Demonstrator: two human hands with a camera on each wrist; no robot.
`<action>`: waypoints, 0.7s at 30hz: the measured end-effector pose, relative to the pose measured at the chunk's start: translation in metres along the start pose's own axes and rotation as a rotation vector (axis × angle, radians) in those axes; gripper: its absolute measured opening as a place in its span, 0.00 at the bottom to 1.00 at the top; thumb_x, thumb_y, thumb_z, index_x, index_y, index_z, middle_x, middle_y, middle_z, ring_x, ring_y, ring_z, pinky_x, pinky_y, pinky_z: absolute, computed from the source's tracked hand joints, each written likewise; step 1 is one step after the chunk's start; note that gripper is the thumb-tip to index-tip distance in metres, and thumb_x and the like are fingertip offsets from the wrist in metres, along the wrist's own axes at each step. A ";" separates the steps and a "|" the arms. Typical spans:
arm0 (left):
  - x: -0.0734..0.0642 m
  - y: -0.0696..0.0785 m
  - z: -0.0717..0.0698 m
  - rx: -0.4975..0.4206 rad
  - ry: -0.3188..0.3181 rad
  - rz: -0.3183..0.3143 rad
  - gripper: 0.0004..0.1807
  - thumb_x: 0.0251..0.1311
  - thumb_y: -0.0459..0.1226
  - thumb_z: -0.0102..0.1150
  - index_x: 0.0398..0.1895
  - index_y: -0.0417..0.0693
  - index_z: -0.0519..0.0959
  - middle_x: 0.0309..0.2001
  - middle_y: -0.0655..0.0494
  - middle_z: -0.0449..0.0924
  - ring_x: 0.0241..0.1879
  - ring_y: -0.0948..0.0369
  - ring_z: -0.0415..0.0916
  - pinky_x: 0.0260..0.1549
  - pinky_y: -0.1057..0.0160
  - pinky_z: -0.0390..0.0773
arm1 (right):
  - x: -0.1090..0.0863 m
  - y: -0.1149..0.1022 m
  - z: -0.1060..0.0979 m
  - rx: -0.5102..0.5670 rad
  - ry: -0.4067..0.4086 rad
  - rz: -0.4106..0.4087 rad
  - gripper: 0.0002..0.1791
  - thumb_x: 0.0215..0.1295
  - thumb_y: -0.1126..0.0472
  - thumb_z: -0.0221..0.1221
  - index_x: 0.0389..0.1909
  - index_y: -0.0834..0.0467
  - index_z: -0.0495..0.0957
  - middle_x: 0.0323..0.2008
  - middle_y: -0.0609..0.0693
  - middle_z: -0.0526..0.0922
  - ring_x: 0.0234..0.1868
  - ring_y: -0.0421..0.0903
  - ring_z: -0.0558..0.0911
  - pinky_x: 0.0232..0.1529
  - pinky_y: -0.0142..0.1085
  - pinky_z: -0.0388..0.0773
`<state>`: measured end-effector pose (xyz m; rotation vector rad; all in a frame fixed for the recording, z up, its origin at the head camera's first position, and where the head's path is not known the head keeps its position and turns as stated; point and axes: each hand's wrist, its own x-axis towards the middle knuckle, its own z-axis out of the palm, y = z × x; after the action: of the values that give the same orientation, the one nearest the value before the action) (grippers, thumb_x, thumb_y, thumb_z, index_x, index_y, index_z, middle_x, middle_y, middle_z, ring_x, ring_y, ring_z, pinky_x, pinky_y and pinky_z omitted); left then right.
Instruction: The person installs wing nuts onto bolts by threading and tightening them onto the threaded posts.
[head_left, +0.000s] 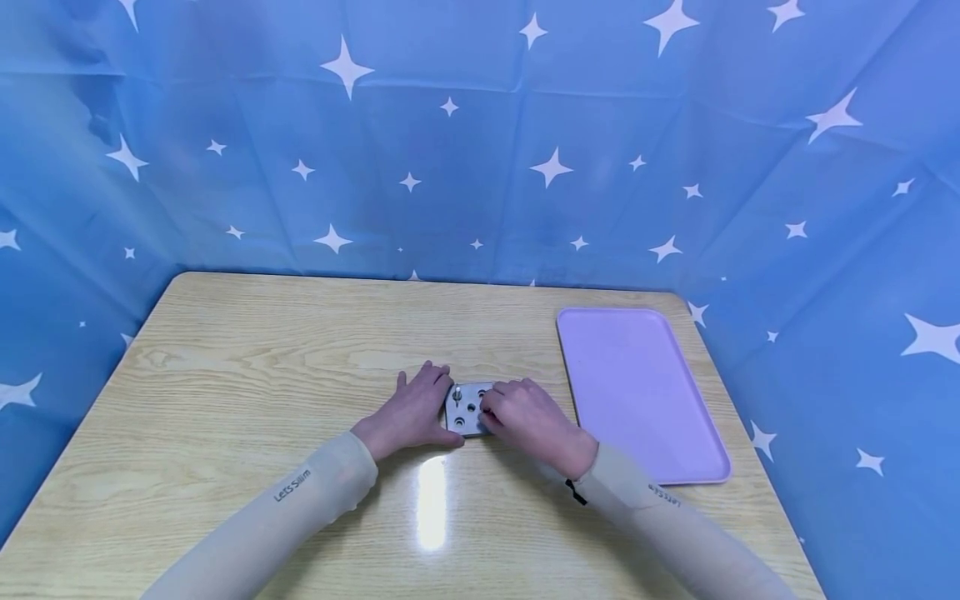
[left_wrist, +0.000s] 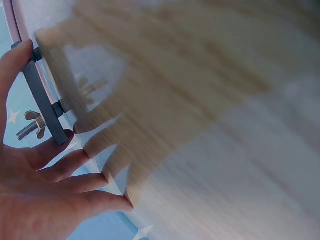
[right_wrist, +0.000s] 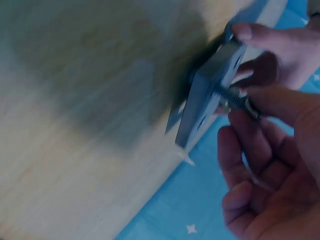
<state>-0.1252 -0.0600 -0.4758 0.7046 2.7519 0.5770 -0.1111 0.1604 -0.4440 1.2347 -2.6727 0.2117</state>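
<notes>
A small grey metal plate (head_left: 471, 409) with several holes sits mid-table, raised on short dark feet in the left wrist view. My left hand (head_left: 415, 417) grips it by its edges, thumb at the near side and index finger at the far side. From the plate's far left corner a threaded bolt (left_wrist: 25, 133) sticks up with a brass-coloured wing nut (left_wrist: 36, 123) on it. Over the plate's right side, my right hand (head_left: 528, 421) pinches a wing nut (right_wrist: 253, 108) at a second threaded bolt (right_wrist: 230, 95) between thumb and index finger; its fingertips partly hide it.
A purple tray (head_left: 641, 392) lies on the wooden table (head_left: 285, 333) to the right, beside my right forearm. Blue star-patterned cloth (head_left: 480, 167) hangs behind the table and at both sides.
</notes>
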 end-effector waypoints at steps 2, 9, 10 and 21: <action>0.000 0.000 0.000 0.003 0.004 0.001 0.51 0.47 0.60 0.79 0.66 0.35 0.73 0.75 0.38 0.63 0.76 0.36 0.56 0.65 0.25 0.57 | -0.001 -0.002 0.001 0.033 0.002 0.042 0.07 0.63 0.62 0.70 0.28 0.55 0.82 0.25 0.44 0.81 0.23 0.40 0.76 0.28 0.37 0.74; 0.000 0.000 0.001 0.011 0.014 0.017 0.50 0.47 0.59 0.79 0.65 0.35 0.73 0.74 0.37 0.64 0.75 0.35 0.56 0.64 0.23 0.58 | -0.003 0.001 -0.006 -0.005 -0.068 0.031 0.20 0.66 0.46 0.69 0.49 0.58 0.84 0.40 0.49 0.86 0.38 0.46 0.84 0.39 0.42 0.79; 0.000 0.000 0.001 0.012 0.015 0.021 0.50 0.47 0.59 0.79 0.65 0.35 0.73 0.74 0.37 0.64 0.75 0.34 0.56 0.63 0.23 0.58 | -0.004 0.003 -0.010 -0.012 -0.093 0.007 0.26 0.66 0.43 0.68 0.55 0.57 0.82 0.48 0.49 0.86 0.45 0.48 0.84 0.44 0.44 0.79; -0.001 0.000 0.000 0.002 0.018 0.023 0.50 0.46 0.59 0.79 0.65 0.35 0.73 0.73 0.37 0.64 0.75 0.35 0.57 0.63 0.22 0.58 | -0.006 0.019 -0.027 -0.134 -0.208 -0.303 0.25 0.63 0.60 0.72 0.62 0.47 0.82 0.63 0.39 0.81 0.67 0.48 0.76 0.55 0.48 0.75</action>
<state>-0.1242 -0.0605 -0.4756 0.7360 2.7642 0.5881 -0.1183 0.1828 -0.4198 1.6727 -2.5638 -0.1449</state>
